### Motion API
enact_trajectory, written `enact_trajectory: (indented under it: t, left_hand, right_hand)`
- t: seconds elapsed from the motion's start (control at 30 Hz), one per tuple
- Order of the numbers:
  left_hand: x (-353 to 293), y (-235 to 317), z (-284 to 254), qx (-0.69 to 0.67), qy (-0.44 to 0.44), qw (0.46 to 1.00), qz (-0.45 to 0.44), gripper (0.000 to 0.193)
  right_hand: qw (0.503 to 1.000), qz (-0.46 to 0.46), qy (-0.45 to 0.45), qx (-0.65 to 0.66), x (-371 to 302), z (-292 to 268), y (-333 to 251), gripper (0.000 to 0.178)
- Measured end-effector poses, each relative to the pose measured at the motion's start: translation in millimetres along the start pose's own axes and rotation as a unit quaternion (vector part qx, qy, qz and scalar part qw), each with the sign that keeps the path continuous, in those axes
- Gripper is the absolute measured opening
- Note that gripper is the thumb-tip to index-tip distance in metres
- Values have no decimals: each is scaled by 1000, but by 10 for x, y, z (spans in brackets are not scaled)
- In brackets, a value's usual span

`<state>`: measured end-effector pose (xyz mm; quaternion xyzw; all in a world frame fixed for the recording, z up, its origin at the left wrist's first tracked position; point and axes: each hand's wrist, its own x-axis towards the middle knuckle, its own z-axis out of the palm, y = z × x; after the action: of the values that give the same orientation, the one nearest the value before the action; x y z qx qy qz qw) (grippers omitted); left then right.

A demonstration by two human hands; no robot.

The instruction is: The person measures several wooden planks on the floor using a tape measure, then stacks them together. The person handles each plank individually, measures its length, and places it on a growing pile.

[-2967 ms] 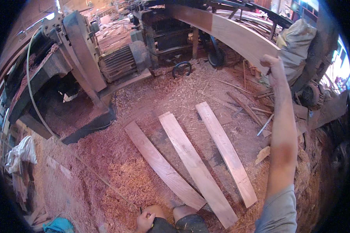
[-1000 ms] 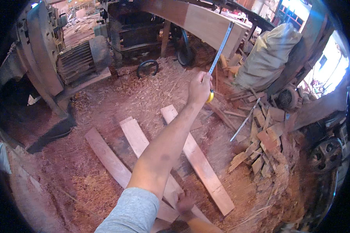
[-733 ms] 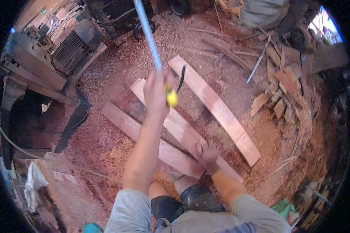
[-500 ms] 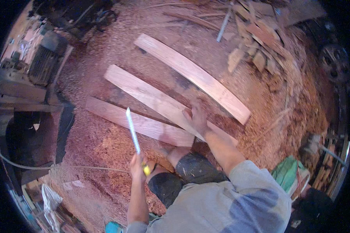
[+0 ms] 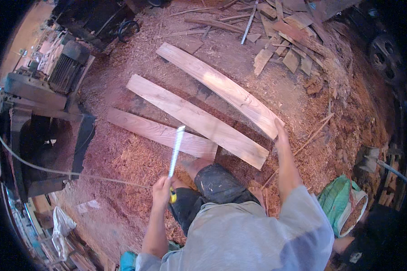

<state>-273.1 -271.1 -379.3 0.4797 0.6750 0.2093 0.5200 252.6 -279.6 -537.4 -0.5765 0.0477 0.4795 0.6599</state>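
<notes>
My left hand point(image 5: 161, 189) is closed around a yellow tape measure point(image 5: 173, 197), whose pale blade sticks out upward over the nearest board. Three pale wooden boards lie side by side on the ground, slanting down to the right. My right hand point(image 5: 282, 137) grips the near right end of the farthest, slightly curved board point(image 5: 221, 83); part of its fingers is hidden by the board's edge. The middle board point(image 5: 199, 119) lies apart from both hands. The nearest board point(image 5: 160, 132) lies partly behind the tape blade.
Wood shavings point(image 5: 135, 167) cover the ground. Offcuts point(image 5: 294, 49) are heaped at the far right, near a thin pale rod point(image 5: 249, 22). A motor point(image 5: 70, 65) and dark machinery stand at the left, with a cable point(image 5: 99, 179) running toward me. A green sack point(image 5: 337, 201) sits at right.
My right hand has moved from the middle board to the right end of the farthest board. My left hand's tape blade has swung to the right.
</notes>
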Motion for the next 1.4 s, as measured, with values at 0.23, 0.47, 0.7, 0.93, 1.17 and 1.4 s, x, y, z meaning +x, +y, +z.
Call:
enact_trajectory:
  t: [0.23,0.47,0.7,0.93,1.17,1.4]
  left_hand:
    - [469,909,585,188,-142,962,139,30]
    - [840,1128,588,278,-164,940,114,30]
    - [823,1185,591,278,-155,940,124,30]
    - [909,1064,655,293,-159,937,101,29]
    - [920,1016,662,304,-162,932,112,29]
    - [989,829,664,275,-147,940,140,31]
  right_hand:
    - [973,145,-179,17,-1685,601,133,51]
    - [975,127,-171,67,-1970,872,129,47]
    - [980,133,-140,42,-1968,865,79,47]
    - [976,138,-163,52,-1963,852,93,47]
    - [975,136,-166,51,-2000,887,65,48]
    - [979,128,-158,34,-2010,889,95,48]
